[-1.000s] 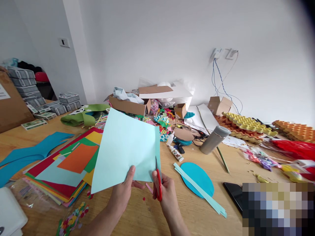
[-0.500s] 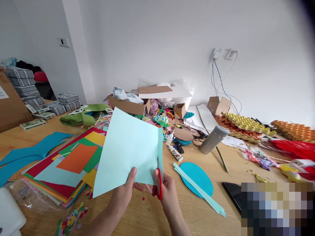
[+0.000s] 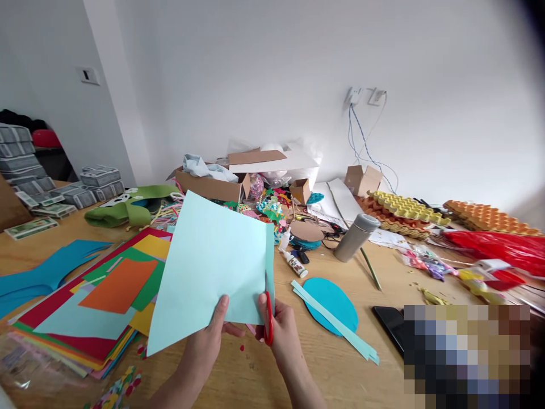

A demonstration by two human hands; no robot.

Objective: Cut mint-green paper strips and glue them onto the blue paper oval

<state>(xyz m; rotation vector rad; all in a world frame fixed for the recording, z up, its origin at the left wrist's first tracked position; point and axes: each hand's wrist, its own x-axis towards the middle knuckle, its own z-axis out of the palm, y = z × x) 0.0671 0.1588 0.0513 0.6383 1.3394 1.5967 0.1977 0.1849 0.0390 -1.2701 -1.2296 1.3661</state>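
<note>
A large light-blue sheet of paper (image 3: 213, 255) is held up over the table by my left hand (image 3: 208, 335), thumb on the near face and fingers behind. My right hand (image 3: 281, 329) is closed round red-handled scissors (image 3: 268, 318) at the sheet's lower right. Their dark blades stand in a cut along the right edge, where a narrow strip (image 3: 270, 255) is partly separated from the sheet. To the right, light-blue paper strips (image 3: 340, 326) lie across a blue paper circle (image 3: 327, 298).
Coloured paper sheets (image 3: 97, 318) are stacked at left, beside blue offcuts (image 3: 51, 267). Glue bottles (image 3: 296, 265), a grey thermos (image 3: 356, 237) and a black phone (image 3: 389, 326) lie or stand to the right. Cardboard boxes (image 3: 208, 184) and egg trays (image 3: 404, 205) line the wall.
The view has turned slightly right, so everything sits further left. The scissors appear in nearly the same place along the strip, and both hands keep their hold.
</note>
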